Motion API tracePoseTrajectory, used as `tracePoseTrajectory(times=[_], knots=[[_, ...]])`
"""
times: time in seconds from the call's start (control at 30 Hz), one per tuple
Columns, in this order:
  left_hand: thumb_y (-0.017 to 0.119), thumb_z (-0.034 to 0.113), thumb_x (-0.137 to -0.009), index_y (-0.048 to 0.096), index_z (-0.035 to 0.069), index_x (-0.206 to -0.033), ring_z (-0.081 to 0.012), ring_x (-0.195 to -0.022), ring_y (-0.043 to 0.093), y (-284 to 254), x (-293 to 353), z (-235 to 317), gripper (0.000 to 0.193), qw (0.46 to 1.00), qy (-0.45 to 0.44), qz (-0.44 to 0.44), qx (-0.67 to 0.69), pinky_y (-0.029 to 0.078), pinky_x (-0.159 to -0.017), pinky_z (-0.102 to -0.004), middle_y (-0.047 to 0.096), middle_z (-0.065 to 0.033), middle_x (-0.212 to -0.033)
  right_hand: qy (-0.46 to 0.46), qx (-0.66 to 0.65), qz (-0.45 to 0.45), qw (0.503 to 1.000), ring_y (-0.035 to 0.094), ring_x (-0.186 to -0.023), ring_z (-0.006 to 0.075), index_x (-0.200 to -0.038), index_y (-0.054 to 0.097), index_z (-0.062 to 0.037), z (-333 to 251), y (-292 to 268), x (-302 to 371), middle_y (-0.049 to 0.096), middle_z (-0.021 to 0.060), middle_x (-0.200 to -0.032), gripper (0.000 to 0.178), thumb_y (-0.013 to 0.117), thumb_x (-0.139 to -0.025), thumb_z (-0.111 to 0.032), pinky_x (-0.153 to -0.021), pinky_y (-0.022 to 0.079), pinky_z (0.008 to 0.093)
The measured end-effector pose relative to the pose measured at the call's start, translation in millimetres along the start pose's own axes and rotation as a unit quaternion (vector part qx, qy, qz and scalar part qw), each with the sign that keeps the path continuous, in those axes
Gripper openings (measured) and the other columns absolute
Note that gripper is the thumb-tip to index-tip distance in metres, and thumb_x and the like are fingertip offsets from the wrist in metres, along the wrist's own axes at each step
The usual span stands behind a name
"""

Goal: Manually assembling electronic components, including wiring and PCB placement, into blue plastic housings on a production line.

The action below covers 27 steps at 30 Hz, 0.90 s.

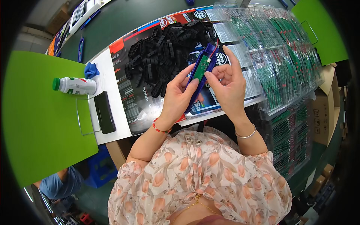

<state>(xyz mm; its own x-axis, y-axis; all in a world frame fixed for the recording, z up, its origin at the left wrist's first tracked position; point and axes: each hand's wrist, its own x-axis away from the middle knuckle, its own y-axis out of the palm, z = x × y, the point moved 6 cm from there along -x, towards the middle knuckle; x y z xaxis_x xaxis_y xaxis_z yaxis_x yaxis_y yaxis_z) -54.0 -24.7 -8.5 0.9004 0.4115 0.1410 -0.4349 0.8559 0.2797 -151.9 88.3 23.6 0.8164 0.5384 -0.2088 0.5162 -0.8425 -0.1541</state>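
Left hand (pixel 176 95) and right hand (pixel 229 88) pinch the blue housing (pixel 195 92) between fingers (pixel 192 86); pressing the green board (pixel 202 67) crooked could strain the far red wire (pixel 215 48).

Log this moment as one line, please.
left hand: grips long blue plastic housing | right hand: touches housing's right side | green rectangular circuit board: inside housing | black plastic pieces: heaped at left

Between my fingers (pixel 192 86), a circuit board (pixel 201 68) lies in a casing (pixel 212 64); left, piled parts (pixel 167 52), then phone (pixel 104 113), then bottle (pixel 78 86); right, stacked trays (pixel 270 48).
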Motion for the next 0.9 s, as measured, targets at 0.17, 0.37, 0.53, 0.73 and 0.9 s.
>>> tracePoseTrajectory(times=[0.17,0.37,0.53,0.73,0.9], knots=[[0.056,0.005,-0.096,0.043,0.0,-0.142,-0.011,-0.065,0.063,-1.2,2.2,-0.6,0.048,1.0,0.009,0.006,0.011,0.05,-0.059,-0.0233,0.068,-0.0087,-0.097,0.022,-0.042,-0.011,0.999,0.06,-0.073,0.0052,-0.145,0.036,-0.0017,4.5,1.2,-0.4,0.063,0.0034,-0.085,0.07,0.068,-0.083,0.006,-0.062,0.047,0.0178],[0.054,-0.001,-0.095,0.045,-0.001,-0.14,-0.0098,-0.065,0.063,-5.2,1.0,-0.3,0.046,0.999,0.033,0.01,0.019,0.054,-0.059,-0.0252,0.068,-0.008,-0.093,0.028,-0.056,0.008,0.998,0.062,-0.066,0.007,-0.14,0.045,-0.0021,4.4,4.4,-1.5,0.064,0.0042,-0.077,0.064,0.07,-0.08,0.002,-0.059,0.049,0.0219],[0.055,-0.002,-0.094,0.045,-0.001,-0.14,-0.0089,-0.065,0.063,-9.2,-0.3,-1.1,0.047,0.999,0.031,0.01,0.024,0.054,-0.06,-0.0247,0.069,-0.0088,-0.096,0.025,-0.066,0.001,0.997,0.063,-0.066,0.0065,-0.139,0.045,-0.0014,8.0,7.6,-4.1,0.064,0.0044,-0.079,0.063,0.07,-0.081,0.001,-0.059,0.049,0.0215],[0.055,-0.002,-0.093,0.044,-0.001,-0.141,-0.009,-0.066,0.063,-10.2,1.3,1.7,0.049,0.998,0.028,0.015,0.053,0.055,-0.06,-0.0247,0.07,-0.0116,-0.102,0.025,-0.049,0.005,0.998,0.064,-0.066,0.0091,-0.137,0.046,-0.0004,2.3,11.9,-9.3,0.064,0.0055,-0.081,0.059,0.069,-0.082,-0.002,-0.059,0.05,0.0225],[0.057,-0.001,-0.093,0.045,-0.001,-0.14,-0.0097,-0.066,0.063,-11.6,3.0,3.0,0.049,0.999,0.032,0.012,0.035,0.053,-0.06,-0.0238,0.069,-0.0105,-0.1,0.045,-0.044,0.007,0.998,0.068,-0.068,0.0132,-0.134,0.048,0.0011,-2.1,15.9,-15.9,0.065,0.0081,-0.085,0.056,0.07,-0.083,-0.006,-0.057,0.051,0.0251]])
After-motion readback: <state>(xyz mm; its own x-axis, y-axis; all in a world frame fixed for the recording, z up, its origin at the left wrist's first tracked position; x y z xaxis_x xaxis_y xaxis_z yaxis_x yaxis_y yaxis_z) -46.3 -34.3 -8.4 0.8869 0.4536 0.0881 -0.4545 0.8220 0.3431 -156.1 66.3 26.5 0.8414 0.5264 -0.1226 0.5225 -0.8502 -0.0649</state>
